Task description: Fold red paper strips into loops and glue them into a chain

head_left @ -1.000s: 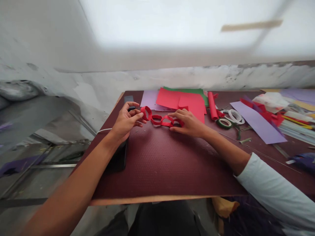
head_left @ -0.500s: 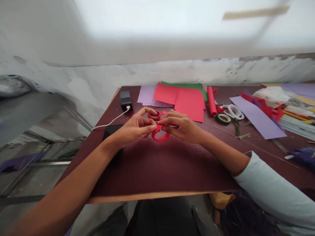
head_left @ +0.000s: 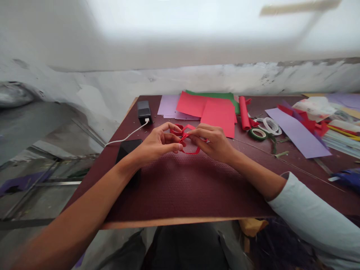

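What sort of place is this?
Probably a small paper-craft workspace: red paper rings in hand, red and green sheets and a green tape roll on the table.

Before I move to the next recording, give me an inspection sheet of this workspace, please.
Surface: dark red tabletop, textured, with things mostly along its far and right sides.
Job's things: red paper loops, partly hidden from view.
Clutter: red sheets, lilac sheets and green sheet behind; red roll and green tape roll to the right; flat black object at left.
Hands: left hand and right hand both hold the loops.
Cables: white cable, plugged into black box, running to the tabletop's left edge.
Surroundings: stained white wall behind; metal bars beyond the left side.
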Demonstrator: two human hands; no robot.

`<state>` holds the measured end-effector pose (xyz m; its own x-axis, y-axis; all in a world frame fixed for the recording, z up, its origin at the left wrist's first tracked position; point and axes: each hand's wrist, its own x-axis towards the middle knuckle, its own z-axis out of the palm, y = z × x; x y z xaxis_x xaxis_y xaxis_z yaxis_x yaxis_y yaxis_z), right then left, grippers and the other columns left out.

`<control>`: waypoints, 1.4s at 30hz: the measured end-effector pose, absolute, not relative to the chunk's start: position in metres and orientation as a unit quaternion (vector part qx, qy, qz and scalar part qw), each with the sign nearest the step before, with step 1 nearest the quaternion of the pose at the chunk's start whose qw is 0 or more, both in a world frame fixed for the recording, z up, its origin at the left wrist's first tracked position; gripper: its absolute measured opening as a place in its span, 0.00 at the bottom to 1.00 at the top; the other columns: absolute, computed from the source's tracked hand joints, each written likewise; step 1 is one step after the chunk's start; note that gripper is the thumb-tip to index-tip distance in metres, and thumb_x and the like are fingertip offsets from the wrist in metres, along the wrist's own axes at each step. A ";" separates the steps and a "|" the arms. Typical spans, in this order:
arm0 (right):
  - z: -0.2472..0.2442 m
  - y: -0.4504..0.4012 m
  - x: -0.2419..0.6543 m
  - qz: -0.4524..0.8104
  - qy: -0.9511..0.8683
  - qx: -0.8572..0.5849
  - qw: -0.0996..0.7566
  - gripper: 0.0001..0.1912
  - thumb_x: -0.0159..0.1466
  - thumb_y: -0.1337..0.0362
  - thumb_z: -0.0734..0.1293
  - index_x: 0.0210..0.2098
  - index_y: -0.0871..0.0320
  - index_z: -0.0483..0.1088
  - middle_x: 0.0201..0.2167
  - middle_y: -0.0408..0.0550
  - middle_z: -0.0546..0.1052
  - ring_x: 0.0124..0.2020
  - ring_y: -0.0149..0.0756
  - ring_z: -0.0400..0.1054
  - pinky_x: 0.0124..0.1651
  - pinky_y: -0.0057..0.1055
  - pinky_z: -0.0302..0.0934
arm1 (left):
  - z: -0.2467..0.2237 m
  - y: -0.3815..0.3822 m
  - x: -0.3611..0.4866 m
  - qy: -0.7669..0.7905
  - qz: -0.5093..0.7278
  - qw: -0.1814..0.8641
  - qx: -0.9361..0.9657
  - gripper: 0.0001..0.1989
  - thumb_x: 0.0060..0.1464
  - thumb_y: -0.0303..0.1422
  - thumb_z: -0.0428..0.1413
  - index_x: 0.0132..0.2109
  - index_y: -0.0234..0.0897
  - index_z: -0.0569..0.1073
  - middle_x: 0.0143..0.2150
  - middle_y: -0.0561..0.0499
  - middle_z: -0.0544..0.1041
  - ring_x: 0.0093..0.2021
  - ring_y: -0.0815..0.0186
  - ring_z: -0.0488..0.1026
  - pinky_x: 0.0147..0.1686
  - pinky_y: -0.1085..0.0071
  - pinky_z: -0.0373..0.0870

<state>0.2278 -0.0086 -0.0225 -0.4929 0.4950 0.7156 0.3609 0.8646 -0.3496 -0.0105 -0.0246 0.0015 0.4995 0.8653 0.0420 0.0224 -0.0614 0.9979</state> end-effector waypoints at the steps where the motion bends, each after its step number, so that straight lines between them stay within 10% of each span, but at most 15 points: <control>1: -0.023 -0.008 0.228 0.077 -0.860 -0.250 0.439 0.10 0.75 0.65 0.65 0.44 0.55 0.79 0.33 0.46 0.78 0.32 0.32 0.70 0.36 0.32 0.65 | 0.001 -0.024 -0.010 0.355 0.362 0.587 0.631 0.19 0.52 0.30 0.71 0.48 0.37 0.72 0.37 0.48 0.84 0.37 0.64 0.81 0.39 0.69 0.74; 17: -0.032 -0.002 0.226 0.123 -0.844 -0.287 0.436 0.07 0.72 0.63 0.69 0.41 0.57 0.79 0.32 0.45 0.79 0.30 0.30 0.69 0.35 0.30 0.62 | -0.007 -0.023 -0.006 0.420 0.400 0.510 0.635 0.11 0.50 0.33 0.68 0.39 0.36 0.77 0.33 0.49 0.81 0.33 0.66 0.77 0.35 0.69 0.70; 29: -0.047 0.019 0.240 -0.006 -0.857 -0.389 0.337 0.29 0.69 0.54 0.72 0.66 0.56 0.69 0.59 0.61 0.75 0.58 0.58 0.66 0.63 0.57 0.62 | -0.003 -0.003 -0.031 0.568 0.384 0.261 0.679 0.12 0.54 0.38 0.63 0.43 0.38 0.75 0.29 0.51 0.81 0.26 0.63 0.77 0.28 0.68 0.71; 42: -0.042 0.027 0.249 0.142 -0.839 -0.385 0.357 0.19 0.70 0.57 0.70 0.56 0.60 0.75 0.36 0.51 0.81 0.34 0.38 0.73 0.41 0.39 0.69 | -0.005 -0.004 -0.029 0.546 0.370 0.335 0.673 0.12 0.55 0.38 0.63 0.43 0.37 0.75 0.30 0.48 0.83 0.25 0.67 0.74 0.25 0.72 0.70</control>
